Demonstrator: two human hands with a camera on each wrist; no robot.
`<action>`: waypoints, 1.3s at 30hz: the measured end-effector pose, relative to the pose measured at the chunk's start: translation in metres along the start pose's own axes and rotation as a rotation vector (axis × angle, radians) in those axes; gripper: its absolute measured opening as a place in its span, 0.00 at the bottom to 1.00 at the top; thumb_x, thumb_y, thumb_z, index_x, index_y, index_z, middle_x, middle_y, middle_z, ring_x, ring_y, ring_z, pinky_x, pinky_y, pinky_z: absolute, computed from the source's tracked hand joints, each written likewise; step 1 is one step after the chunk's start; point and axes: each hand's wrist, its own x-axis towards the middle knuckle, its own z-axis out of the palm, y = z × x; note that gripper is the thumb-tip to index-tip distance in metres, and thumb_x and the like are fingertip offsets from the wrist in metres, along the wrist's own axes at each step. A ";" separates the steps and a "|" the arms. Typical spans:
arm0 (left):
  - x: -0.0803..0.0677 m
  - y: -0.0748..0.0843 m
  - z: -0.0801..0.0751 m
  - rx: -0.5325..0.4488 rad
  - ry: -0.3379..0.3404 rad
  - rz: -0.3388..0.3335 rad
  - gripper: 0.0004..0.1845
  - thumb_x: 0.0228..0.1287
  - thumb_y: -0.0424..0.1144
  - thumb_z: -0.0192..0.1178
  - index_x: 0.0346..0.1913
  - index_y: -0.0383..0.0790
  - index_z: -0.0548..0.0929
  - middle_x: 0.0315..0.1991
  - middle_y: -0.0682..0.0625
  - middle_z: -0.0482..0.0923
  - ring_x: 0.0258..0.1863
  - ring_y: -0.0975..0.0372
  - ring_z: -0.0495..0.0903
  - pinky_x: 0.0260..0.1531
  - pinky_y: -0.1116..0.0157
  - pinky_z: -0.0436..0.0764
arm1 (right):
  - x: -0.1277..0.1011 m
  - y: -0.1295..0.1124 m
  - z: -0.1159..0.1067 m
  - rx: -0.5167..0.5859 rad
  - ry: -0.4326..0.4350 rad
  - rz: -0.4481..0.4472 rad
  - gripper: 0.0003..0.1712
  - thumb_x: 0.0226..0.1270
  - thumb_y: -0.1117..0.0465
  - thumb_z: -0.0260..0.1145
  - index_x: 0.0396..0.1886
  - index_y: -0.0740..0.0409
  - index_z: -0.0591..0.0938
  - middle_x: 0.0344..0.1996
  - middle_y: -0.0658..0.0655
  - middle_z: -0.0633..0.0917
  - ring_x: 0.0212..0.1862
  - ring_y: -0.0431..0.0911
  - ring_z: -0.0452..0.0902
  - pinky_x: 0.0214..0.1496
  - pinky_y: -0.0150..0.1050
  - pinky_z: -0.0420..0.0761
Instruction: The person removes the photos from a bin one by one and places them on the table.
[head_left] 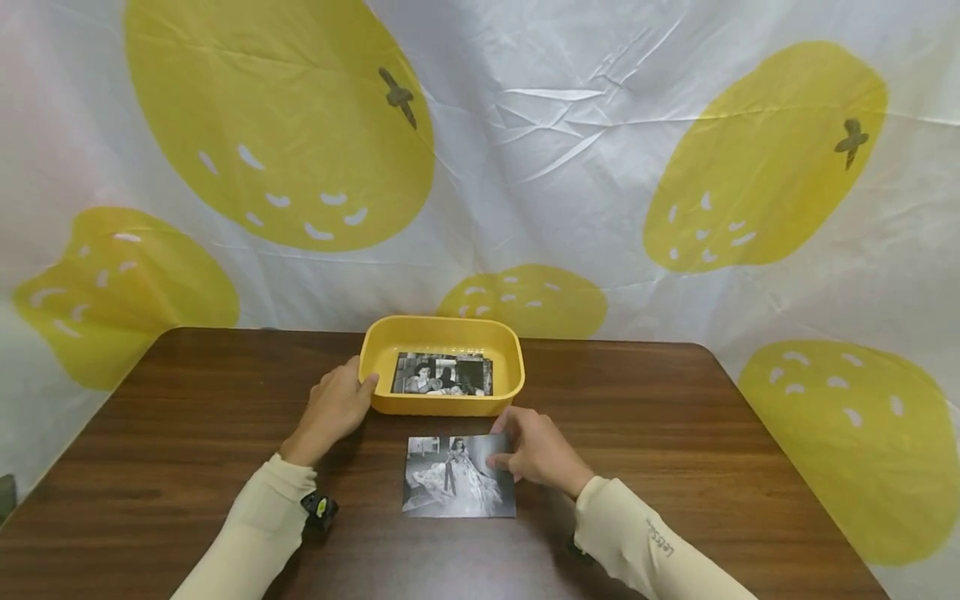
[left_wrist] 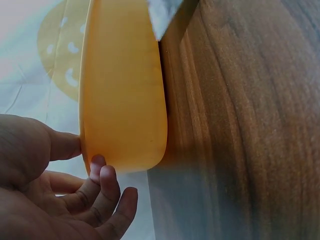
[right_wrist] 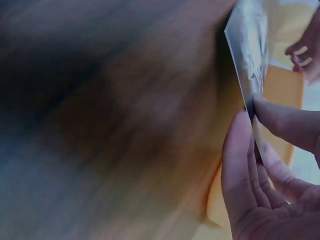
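A yellow plastic tray (head_left: 446,406) with rounded corners stands near the table's back edge, several black-and-white photos (head_left: 442,375) lying inside it. My left hand (head_left: 333,408) pinches its left rim between thumb and fingers, as the left wrist view also shows. In front of the tray, my right hand (head_left: 542,450) holds a black-and-white photo (head_left: 457,479) by its right edge, thumb on the picture side. That print shows a figure in a wide, pale dress. In the right wrist view the photo (right_wrist: 250,55) appears nearly edge-on between thumb and fingers, apart from the table.
The brown wood-grain table (head_left: 675,433) has rounded back corners. Behind it hangs a white cloth (head_left: 540,183) printed with large yellow fruits, close to the tray's far side. A small black device (head_left: 320,508) is on my left wrist.
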 end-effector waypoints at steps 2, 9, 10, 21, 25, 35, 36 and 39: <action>0.000 0.000 0.000 0.000 -0.005 -0.009 0.19 0.79 0.40 0.51 0.59 0.25 0.73 0.36 0.42 0.76 0.37 0.51 0.75 0.41 0.48 0.75 | 0.000 0.002 0.002 -0.094 0.018 -0.010 0.18 0.51 0.67 0.82 0.39 0.61 0.82 0.23 0.53 0.80 0.22 0.42 0.75 0.27 0.40 0.78; -0.001 -0.001 0.001 -0.005 -0.013 -0.012 0.20 0.80 0.40 0.50 0.61 0.25 0.73 0.36 0.42 0.76 0.37 0.51 0.76 0.41 0.48 0.75 | 0.002 0.006 0.006 -0.250 0.062 -0.034 0.20 0.45 0.60 0.86 0.35 0.58 0.85 0.27 0.50 0.83 0.29 0.44 0.75 0.35 0.42 0.77; -0.001 -0.001 0.001 -0.004 -0.013 -0.007 0.20 0.79 0.40 0.50 0.60 0.25 0.73 0.36 0.42 0.76 0.37 0.51 0.76 0.41 0.48 0.75 | 0.002 0.006 0.006 -0.261 0.068 -0.035 0.20 0.45 0.59 0.86 0.34 0.58 0.85 0.27 0.50 0.84 0.30 0.43 0.76 0.35 0.42 0.77; -0.002 -0.002 0.000 -0.005 -0.020 -0.004 0.21 0.80 0.40 0.49 0.61 0.24 0.72 0.36 0.40 0.77 0.36 0.51 0.76 0.41 0.49 0.75 | 0.004 0.006 0.004 -0.320 0.077 -0.026 0.19 0.41 0.55 0.87 0.30 0.55 0.87 0.31 0.49 0.83 0.37 0.45 0.76 0.45 0.49 0.77; -0.002 -0.001 0.000 -0.007 -0.022 -0.019 0.22 0.80 0.40 0.50 0.64 0.23 0.71 0.41 0.38 0.78 0.40 0.50 0.77 0.44 0.47 0.76 | 0.006 -0.001 -0.009 -0.252 0.025 -0.035 0.15 0.46 0.57 0.85 0.27 0.53 0.85 0.27 0.46 0.83 0.32 0.42 0.77 0.40 0.44 0.78; 0.000 -0.002 0.000 -0.001 -0.007 -0.004 0.21 0.79 0.40 0.50 0.61 0.24 0.72 0.41 0.39 0.78 0.41 0.50 0.77 0.44 0.47 0.75 | 0.041 -0.034 -0.061 -0.217 0.014 -0.077 0.12 0.56 0.57 0.81 0.31 0.54 0.85 0.28 0.48 0.84 0.31 0.42 0.78 0.39 0.42 0.79; 0.000 -0.002 0.000 -0.001 -0.007 -0.001 0.21 0.79 0.40 0.50 0.61 0.24 0.72 0.41 0.38 0.79 0.41 0.49 0.77 0.45 0.47 0.75 | 0.046 -0.037 -0.062 -0.226 0.018 -0.079 0.12 0.57 0.56 0.80 0.32 0.55 0.85 0.29 0.48 0.85 0.31 0.43 0.78 0.39 0.43 0.79; 0.000 -0.001 0.000 -0.003 -0.009 0.000 0.22 0.79 0.40 0.50 0.63 0.24 0.72 0.45 0.35 0.79 0.45 0.47 0.78 0.48 0.45 0.75 | 0.064 -0.042 -0.061 -0.253 0.020 -0.060 0.13 0.59 0.55 0.79 0.38 0.56 0.86 0.34 0.51 0.86 0.36 0.46 0.80 0.42 0.45 0.80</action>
